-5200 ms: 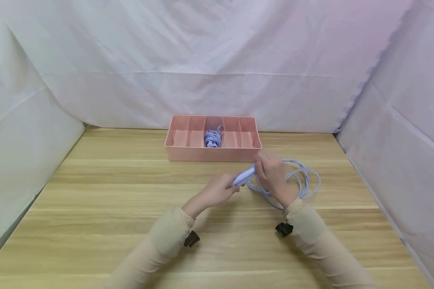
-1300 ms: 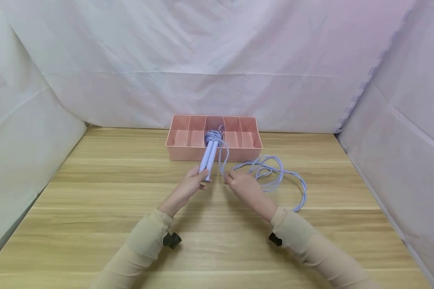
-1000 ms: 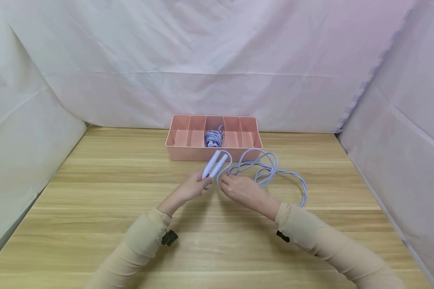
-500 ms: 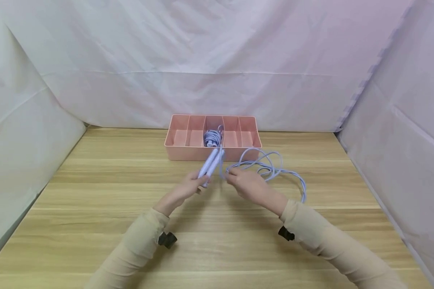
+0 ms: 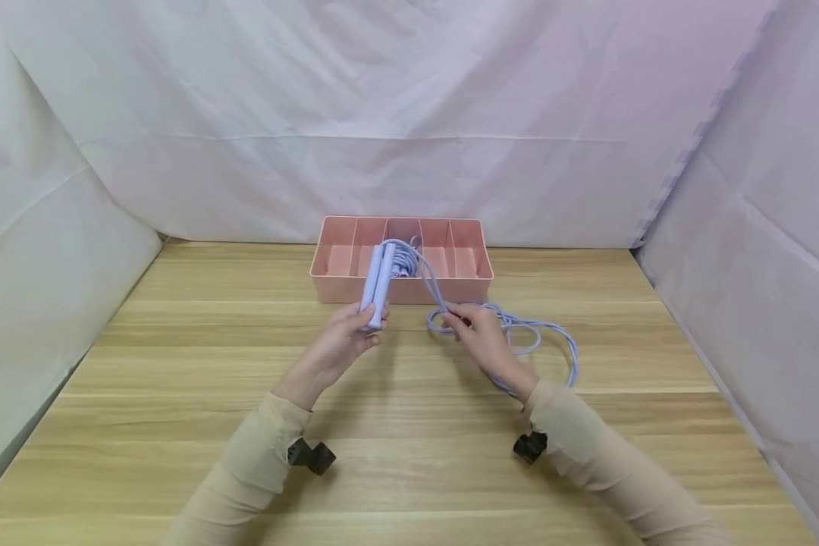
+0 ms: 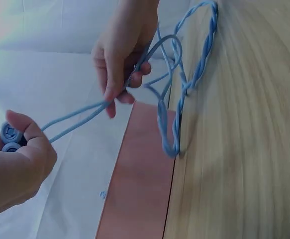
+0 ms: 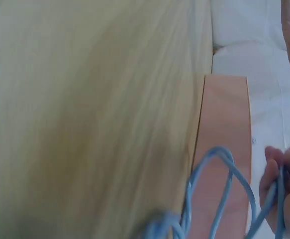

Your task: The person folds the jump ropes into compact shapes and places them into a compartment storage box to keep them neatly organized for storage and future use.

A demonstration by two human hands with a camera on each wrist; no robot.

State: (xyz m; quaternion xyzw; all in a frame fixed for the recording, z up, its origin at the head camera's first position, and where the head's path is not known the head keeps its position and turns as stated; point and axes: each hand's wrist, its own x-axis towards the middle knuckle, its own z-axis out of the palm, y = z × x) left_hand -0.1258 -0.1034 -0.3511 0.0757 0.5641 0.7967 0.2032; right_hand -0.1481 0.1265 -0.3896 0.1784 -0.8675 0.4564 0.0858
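My left hand (image 5: pixel 344 337) grips the two blue-lilac handles (image 5: pixel 378 280) of a jump rope side by side, raised so they overlap the front of the pink box. In the left wrist view the handles' round ends (image 6: pixel 10 133) poke out between thumb and fingers. My right hand (image 5: pixel 481 334) pinches the doubled cord (image 5: pixel 428 277) a short way from the handles. From there the loose cord (image 5: pixel 566 337) trails in loops over the table to the right. Another jump rope (image 5: pixel 404 262), wound into a bundle, lies in the box's middle compartment.
The pink divided box (image 5: pixel 355 290) stands at the back of the wooden table (image 5: pixel 198 364), before a white cloth backdrop (image 5: pixel 246 174). White cloth also closes off both sides. Black wrist cameras (image 5: pixel 312 456) sit on the sleeves.
Both handles are now together in my left hand, which has lifted them up and left. My right hand has shifted slightly right, drawing the cord between the hands straighter.
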